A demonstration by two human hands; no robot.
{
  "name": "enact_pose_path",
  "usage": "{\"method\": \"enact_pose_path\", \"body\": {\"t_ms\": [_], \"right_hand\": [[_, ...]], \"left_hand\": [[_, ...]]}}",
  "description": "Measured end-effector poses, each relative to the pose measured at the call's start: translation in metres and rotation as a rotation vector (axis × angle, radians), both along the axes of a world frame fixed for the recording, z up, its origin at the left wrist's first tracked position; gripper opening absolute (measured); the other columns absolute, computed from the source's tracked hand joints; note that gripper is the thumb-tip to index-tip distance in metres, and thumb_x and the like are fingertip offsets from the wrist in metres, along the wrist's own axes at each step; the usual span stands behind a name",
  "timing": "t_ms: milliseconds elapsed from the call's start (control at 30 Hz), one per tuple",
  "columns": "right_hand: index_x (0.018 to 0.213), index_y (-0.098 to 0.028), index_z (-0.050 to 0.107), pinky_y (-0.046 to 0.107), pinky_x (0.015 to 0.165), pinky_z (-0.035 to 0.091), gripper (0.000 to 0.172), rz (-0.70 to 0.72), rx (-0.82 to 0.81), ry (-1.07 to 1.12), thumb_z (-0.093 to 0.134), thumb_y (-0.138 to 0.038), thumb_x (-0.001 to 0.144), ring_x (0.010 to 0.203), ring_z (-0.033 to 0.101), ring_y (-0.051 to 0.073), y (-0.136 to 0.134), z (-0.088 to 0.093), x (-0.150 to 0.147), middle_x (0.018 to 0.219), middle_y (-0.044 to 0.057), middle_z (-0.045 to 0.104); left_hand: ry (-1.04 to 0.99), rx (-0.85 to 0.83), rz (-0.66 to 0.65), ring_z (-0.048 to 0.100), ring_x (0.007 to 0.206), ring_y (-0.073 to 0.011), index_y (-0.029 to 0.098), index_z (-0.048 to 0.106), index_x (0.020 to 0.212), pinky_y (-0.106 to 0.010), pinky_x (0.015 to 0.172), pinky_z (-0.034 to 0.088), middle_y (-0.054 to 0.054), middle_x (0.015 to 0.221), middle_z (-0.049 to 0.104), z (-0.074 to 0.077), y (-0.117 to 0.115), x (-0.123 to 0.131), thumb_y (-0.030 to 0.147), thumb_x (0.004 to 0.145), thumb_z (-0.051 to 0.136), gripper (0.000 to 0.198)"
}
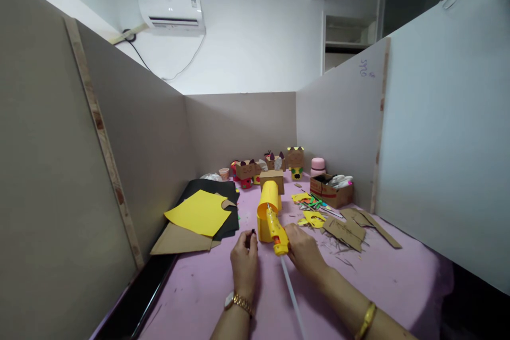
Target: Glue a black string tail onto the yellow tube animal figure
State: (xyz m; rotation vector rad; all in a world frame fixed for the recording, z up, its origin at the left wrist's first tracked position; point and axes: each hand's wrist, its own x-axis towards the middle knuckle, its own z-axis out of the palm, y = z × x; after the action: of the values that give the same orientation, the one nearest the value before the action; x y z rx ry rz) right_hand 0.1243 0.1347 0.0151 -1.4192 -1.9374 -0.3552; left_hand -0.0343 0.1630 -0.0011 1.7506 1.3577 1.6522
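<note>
Head view: right hand [305, 248], grip wrapped around glue gun [278, 232]; beside it left hand [244, 260], grip pinching dark bit [253, 232].

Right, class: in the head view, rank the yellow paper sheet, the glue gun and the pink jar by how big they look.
1. yellow paper sheet
2. glue gun
3. pink jar, though it stands farther back

a yellow glue gun [278, 235] is lying tilted in the right hand [305, 249], its nozzle pointing at a yellow paper tube [270, 195], with a white glue stick [290, 289] sticking out behind. a tiny dark piece [253, 231] is sitting pinched in the left hand [244, 263], just beside the tube.
</note>
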Motion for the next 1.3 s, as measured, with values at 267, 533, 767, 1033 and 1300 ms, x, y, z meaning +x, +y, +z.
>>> {"method": "enact_pose_path", "body": {"t_ms": [267,533,767,1033,1300], "right_hand": [[0.081,-0.018,0.048,0.026,0.057,0.041,0.010,-0.001,0.048,-0.024,0.052,-0.010,0.076,0.069,0.060,0.020,0.0023,-0.0034,0.0002,0.076,0.006,0.063],[0.078,-0.020,0.045,0.026,0.056,0.041,0.013,-0.015,0.094,-0.050,0.051,-0.008,0.076,0.068,0.060,0.019,0.0042,-0.0051,-0.0003,0.074,0.005,0.062],[0.080,-0.019,0.047,0.026,0.057,0.042,0.014,-0.024,0.075,-0.047,0.053,-0.008,0.075,0.069,0.061,0.020,0.0056,-0.0060,-0.0002,0.076,0.006,0.063],[0.080,-0.020,0.046,0.026,0.057,0.041,0.014,-0.027,0.070,-0.036,0.053,-0.009,0.076,0.069,0.060,0.020,0.0056,-0.0057,0.0002,0.076,0.005,0.063],[0.079,-0.018,0.049,0.027,0.058,0.041,0.015,-0.016,0.046,-0.009,0.054,-0.006,0.073,0.071,0.060,0.021,0.0060,-0.0062,-0.0015,0.076,0.007,0.063]], "left_hand": [[0.004,-0.009,0.000,0.061,0.074,-0.0210,0.020,0.059,0.085,-0.030,0.066,0.045,-0.006,0.082,0.068,-0.0009,0.0014,0.0000,0.037,0.083,0.046,0.021],[0.000,0.001,0.011,0.062,0.074,-0.0223,0.019,0.060,0.084,-0.031,0.067,0.045,-0.007,0.082,0.069,0.0014,0.0004,-0.0005,0.038,0.081,0.047,0.023],[0.003,0.007,0.015,0.062,0.074,-0.0218,0.020,0.060,0.083,-0.031,0.067,0.046,-0.007,0.081,0.069,0.0006,-0.0010,-0.0013,0.037,0.080,0.047,0.022],[-0.005,0.008,0.023,0.063,0.072,-0.0214,0.020,0.061,0.082,-0.031,0.065,0.046,-0.006,0.080,0.070,0.0014,0.0000,-0.0007,0.038,0.079,0.048,0.023],[-0.017,-0.019,-0.001,0.061,0.074,-0.0217,0.020,0.059,0.083,-0.031,0.068,0.044,-0.006,0.080,0.067,0.0017,-0.0007,-0.0011,0.038,0.081,0.046,0.022]]}}
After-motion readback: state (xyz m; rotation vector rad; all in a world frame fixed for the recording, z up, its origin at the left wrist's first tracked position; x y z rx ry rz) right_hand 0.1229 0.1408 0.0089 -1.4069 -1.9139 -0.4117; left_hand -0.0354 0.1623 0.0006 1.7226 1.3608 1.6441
